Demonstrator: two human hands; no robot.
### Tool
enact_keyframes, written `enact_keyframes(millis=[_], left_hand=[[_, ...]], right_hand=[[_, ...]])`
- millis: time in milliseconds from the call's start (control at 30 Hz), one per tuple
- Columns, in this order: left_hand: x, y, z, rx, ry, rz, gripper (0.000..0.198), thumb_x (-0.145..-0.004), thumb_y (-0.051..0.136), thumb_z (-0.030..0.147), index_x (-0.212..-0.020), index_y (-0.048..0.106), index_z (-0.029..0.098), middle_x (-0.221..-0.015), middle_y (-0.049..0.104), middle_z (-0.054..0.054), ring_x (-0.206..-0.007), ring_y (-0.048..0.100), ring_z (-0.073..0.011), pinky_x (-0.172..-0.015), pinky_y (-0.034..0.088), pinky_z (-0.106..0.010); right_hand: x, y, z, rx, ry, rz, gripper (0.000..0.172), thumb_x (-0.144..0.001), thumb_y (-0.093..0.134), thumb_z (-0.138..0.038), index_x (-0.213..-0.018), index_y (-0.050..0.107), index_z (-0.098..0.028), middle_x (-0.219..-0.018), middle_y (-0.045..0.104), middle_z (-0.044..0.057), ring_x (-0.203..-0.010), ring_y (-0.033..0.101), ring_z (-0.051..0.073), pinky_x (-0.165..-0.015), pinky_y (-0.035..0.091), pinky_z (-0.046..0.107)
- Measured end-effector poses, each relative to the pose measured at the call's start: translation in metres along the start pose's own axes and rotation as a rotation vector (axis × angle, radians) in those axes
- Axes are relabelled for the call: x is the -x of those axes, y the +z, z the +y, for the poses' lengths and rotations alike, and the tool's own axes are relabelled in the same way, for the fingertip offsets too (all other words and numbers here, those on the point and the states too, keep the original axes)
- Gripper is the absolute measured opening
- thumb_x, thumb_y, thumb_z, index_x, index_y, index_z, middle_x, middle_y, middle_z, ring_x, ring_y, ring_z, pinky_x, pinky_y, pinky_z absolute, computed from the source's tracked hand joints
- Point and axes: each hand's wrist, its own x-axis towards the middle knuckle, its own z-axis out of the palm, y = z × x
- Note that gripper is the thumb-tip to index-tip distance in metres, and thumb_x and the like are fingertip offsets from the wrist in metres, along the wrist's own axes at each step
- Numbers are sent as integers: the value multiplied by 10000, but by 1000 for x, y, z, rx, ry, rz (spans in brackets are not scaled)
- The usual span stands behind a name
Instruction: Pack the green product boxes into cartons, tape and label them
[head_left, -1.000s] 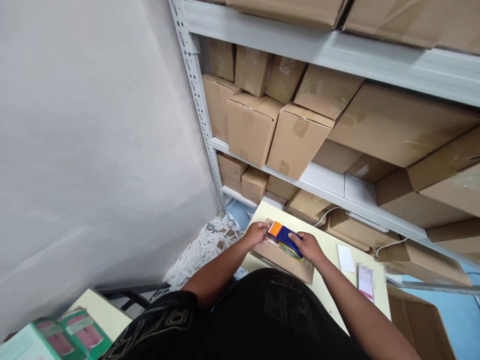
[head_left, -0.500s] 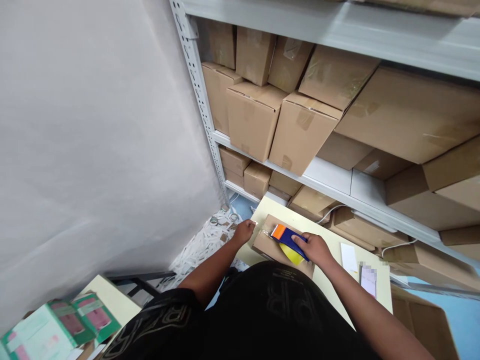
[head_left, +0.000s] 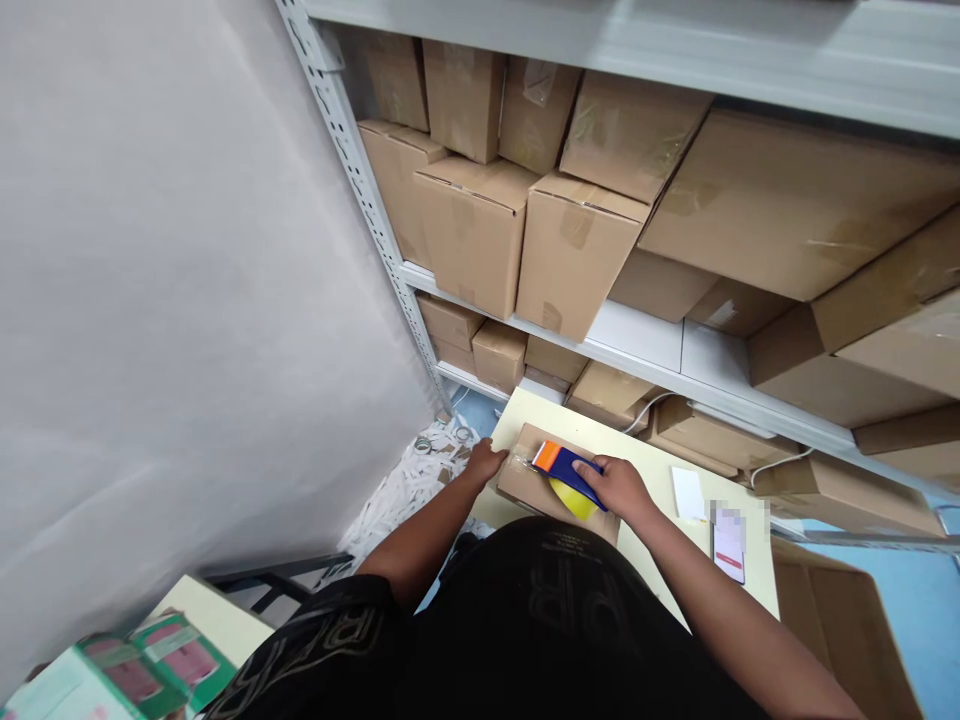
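Observation:
A closed brown cardboard box lies on the pale yellow table in front of me. My right hand is closed around a blue and orange tape dispenser with a yellow roll part beneath it. The dispenser's orange front rests over the top of the box, and a clear tape strip runs from it toward the box's left end. At that end is my left hand, its fingers against the box edge and the thumb raised apart.
A white card and a phone lie on the right of the table. Metal shelves packed with cardboard boxes stand behind. Paper strips cover the floor at left. Green packages sit on a second surface, lower left.
My left hand has moved from beside the box, fingers pinched at a pale bit, onto its left end. My right hand still holds the tape dispenser over the box. The view has shifted slightly.

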Motion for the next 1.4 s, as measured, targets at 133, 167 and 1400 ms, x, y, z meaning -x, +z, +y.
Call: enact_keyframes(millis=[133,167,1400], left_hand=[[48,-16,13,-256,369,-64,111,-847,601,240,-907,689,207,-876,707,-37,-898,648,-218,-853,466,-297],[61,-15,16,-329,418,-187,110,-852,598,252,-845,699,209,-815,705,-23,-845,647,-208,-825,464,-287],[121,71,40,521,-184,-602,315,-938,718,405,-991,639,105,-865,755,-150,-839,779,-259,-800,640,-410]], right_hand=[[-3,-2,0,-29,16,-23,522,-949,500,-658,-724,710,-236,-650,685,34,-646,633,195,-608,366,277],[-3,-2,0,-35,17,-25,524,-949,501,-660,-725,710,-236,-651,686,34,-647,633,194,-608,367,277],[-7,-31,-10,-446,73,-416,443,-884,651,-591,-986,767,-176,-877,782,55,-819,703,218,-707,529,286]])
